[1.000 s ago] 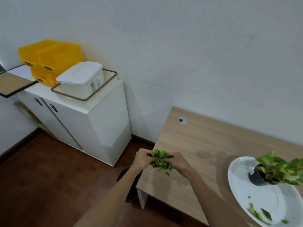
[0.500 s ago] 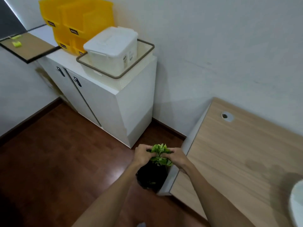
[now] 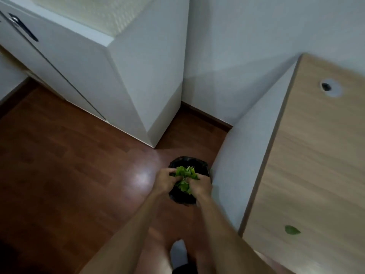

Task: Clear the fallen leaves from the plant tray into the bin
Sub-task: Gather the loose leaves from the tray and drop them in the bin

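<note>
A clump of green leaves (image 3: 185, 178) is pressed between my two hands. My left hand (image 3: 165, 181) cups its left side and my right hand (image 3: 201, 185) cups its right side, both directly above the black-lined bin (image 3: 187, 162) on the floor. My hands and the leaves hide most of the bin's opening. One loose green leaf (image 3: 292, 230) lies on the wooden desk (image 3: 316, 155) near its left edge. The plant tray is out of view.
The bin stands on a dark wood floor (image 3: 69, 175) beside the desk's white side panel (image 3: 246, 155). A white cabinet (image 3: 118, 66) stands against the wall at the upper left. A foot in a white sock (image 3: 177, 253) shows below my arms.
My view has tilted down and moved off the desk. Both hands have carried the leaves from over the desk corner to over the bin. The tray and plant have left the view.
</note>
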`<state>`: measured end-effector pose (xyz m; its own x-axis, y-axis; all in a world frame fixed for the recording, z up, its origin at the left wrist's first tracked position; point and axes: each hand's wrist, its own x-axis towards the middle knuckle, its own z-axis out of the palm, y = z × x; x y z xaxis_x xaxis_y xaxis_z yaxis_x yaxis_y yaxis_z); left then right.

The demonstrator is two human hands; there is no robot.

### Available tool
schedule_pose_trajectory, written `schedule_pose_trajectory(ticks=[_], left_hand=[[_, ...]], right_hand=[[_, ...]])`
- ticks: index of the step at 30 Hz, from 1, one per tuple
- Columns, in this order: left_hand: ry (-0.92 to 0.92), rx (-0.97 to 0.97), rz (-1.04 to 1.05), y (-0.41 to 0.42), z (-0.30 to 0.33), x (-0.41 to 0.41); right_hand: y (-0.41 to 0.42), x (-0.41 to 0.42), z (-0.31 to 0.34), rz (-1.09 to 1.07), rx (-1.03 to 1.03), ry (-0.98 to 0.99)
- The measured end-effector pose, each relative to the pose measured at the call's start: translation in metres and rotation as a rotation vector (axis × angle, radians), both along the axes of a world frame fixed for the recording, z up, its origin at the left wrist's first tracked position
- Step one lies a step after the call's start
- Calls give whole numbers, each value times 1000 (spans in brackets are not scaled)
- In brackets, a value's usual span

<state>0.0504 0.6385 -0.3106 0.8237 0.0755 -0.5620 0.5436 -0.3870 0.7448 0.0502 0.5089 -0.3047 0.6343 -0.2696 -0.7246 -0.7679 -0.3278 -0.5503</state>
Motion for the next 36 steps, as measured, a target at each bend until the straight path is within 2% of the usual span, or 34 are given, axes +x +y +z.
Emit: schedule_pose_trajectory(ticks=[7, 14, 20, 25, 29, 36], left_hand=[[30, -35, -68, -9, -92, 15], [164, -86, -140, -21, -153, 21], [264, -128, -154, -26, -163, 19], [267, -119, -170, -30, -166, 14], [258, -132, -170, -30, -166, 6], [250, -152, -78, -17, -139, -11]], right_hand=[[11, -6, -97, -325, -21, 5], [-3, -8, -150, -340, -32, -6], [-6, -15, -156, -327, 83, -4], [-9, -18, -159, -182, 72, 58], [-8, -21, -158, -152, 77, 85], [5, -32, -122, -123, 170, 73]])
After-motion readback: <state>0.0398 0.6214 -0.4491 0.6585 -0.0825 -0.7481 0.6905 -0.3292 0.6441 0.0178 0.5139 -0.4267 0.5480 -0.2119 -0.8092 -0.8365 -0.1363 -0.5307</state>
